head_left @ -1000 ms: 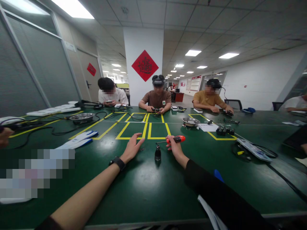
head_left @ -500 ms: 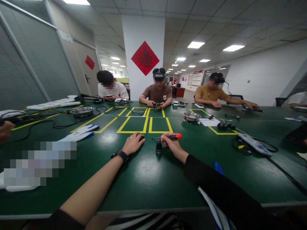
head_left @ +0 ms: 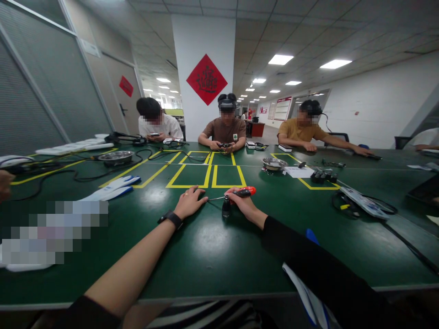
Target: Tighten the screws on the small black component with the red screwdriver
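Note:
My right hand is closed around a screwdriver with a red and black handle. Its thin shaft points left, passing behind the top of a small black cylindrical piece that stands upright on the green table. That piece is close beside my right fingers; whether they touch it, I cannot tell. Flat on the table to the left lies my left hand, fingers stretched out and holding nothing visible. The screwdriver's tip ends close to its fingertips.
Blue and white gloves lie on the left. Metal bowls stand farther back, with several black parts and a cable-wrapped pale box on the right. Yellow tape marks rectangles. Several people sit around the table.
The screwdriver has shifted left in my right hand's grip, so its shaft reaches closer to my left fingers. My left hand stays flat; the view has tilted slightly.

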A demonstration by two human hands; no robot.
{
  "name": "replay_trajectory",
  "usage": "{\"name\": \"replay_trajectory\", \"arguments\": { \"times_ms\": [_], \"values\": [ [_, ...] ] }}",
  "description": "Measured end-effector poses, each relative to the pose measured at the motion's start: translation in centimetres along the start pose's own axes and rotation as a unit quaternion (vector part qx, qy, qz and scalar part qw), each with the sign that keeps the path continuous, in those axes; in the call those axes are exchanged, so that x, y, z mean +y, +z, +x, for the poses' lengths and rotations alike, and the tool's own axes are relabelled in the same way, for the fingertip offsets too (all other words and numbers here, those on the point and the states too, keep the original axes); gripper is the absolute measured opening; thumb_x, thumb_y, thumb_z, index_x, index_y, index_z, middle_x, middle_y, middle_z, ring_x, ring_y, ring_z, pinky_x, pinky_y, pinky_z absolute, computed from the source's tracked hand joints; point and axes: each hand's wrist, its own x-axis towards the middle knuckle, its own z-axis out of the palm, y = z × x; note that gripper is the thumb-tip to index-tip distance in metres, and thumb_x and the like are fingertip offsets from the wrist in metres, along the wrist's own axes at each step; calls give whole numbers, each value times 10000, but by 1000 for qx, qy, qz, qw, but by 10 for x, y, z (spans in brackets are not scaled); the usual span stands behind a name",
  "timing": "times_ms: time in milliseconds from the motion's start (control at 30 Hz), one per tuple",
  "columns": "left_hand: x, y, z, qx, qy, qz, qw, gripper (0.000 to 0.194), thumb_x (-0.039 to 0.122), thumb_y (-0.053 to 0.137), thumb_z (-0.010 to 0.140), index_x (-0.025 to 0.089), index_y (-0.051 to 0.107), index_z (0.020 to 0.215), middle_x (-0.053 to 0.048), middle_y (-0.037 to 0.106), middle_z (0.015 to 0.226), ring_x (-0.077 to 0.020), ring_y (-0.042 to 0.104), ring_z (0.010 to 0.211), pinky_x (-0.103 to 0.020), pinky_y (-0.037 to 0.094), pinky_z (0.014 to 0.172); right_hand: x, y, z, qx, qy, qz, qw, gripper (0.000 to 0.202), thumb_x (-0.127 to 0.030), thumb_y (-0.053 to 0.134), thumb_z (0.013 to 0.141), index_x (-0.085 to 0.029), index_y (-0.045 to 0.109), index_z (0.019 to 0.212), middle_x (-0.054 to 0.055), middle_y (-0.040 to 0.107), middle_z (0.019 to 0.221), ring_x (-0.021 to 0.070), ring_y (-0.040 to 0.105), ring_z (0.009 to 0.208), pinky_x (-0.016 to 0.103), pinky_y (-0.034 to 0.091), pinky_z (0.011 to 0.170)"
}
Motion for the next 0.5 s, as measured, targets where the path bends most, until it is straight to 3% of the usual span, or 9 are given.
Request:
{"name": "replay_trajectory", "arguments": {
  "times_ms": [300,500],
  "values": [
    [0,-1,-1,9,8,-12,1000,448,523,444,810,245,547,1146,-95,424,1289,-288,420,1185,-445,318,991,3,-3,-1,40,18,73,996,182,-340,643,680,-175,611,751,-3,601,639,125,551,587,262,456,611],
    [7,-8,-6,69,33,-56,996,373,460,461,830,234,568,1106,-76,473,1220,-254,449,1137,-411,341,970,5,-6,-1,79,46,138,986,203,-342,662,661,-164,603,736,8,615,631,126,559,587,256,451,609]
  ]
}}
